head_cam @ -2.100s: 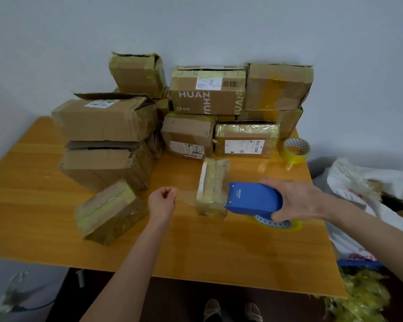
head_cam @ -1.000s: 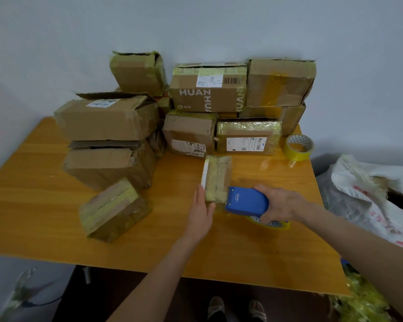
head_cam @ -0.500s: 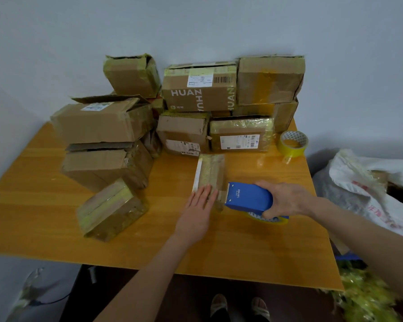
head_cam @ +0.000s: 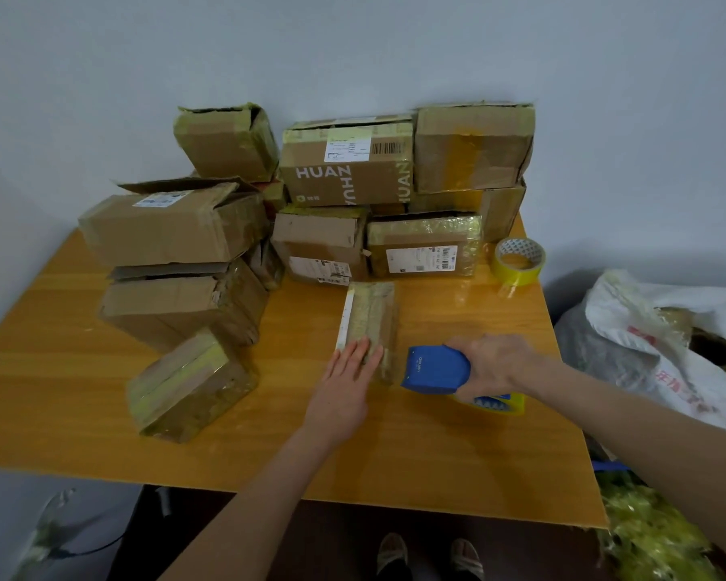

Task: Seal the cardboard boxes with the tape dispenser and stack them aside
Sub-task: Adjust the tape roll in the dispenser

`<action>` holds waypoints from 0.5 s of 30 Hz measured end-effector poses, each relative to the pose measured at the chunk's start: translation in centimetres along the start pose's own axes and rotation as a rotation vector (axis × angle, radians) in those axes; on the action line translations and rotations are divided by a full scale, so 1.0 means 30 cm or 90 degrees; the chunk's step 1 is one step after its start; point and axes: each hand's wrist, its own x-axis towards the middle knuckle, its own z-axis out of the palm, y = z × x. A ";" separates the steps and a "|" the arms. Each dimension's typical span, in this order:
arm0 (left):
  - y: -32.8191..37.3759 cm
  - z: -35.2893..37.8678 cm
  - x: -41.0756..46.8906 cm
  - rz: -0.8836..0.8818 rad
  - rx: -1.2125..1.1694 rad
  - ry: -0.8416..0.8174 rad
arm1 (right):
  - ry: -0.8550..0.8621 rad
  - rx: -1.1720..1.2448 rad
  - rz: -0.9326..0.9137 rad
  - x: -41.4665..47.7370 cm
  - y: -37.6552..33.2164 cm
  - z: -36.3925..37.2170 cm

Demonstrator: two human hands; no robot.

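Both hands busy: left hand [head_cam: 344,383] flat on small box [head_cam: 369,325] (table [head_cam: 436,463] mid-centre), right hand [head_cam: 495,362] grip holding tape dispenser [head_cam: 434,370].

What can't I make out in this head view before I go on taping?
- Tape strip on the small box: the left hand covers its near end.
- Tape dispenser blade and roll: mostly hidden by the right hand.
- Shipping labels: print too small to read.
- Rear boxes: hidden by the front stacks.
- White sack: cut off by the right edge.

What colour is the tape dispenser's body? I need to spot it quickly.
Blue, on the tape dispenser in the right hand; head view.
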 end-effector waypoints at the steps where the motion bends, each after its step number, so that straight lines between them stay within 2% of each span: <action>1: 0.000 0.002 -0.001 0.002 -0.002 0.005 | -0.007 -0.006 0.003 0.015 -0.019 -0.003; 10: -0.013 0.014 0.002 0.024 -0.012 0.024 | -0.081 0.020 -0.008 0.099 -0.082 -0.065; 13: -0.020 0.015 0.002 0.035 -0.015 0.022 | -0.104 0.071 0.037 0.102 -0.087 -0.062; 15: -0.021 0.018 0.002 0.034 -0.020 0.024 | -0.082 0.076 0.078 0.091 -0.074 -0.041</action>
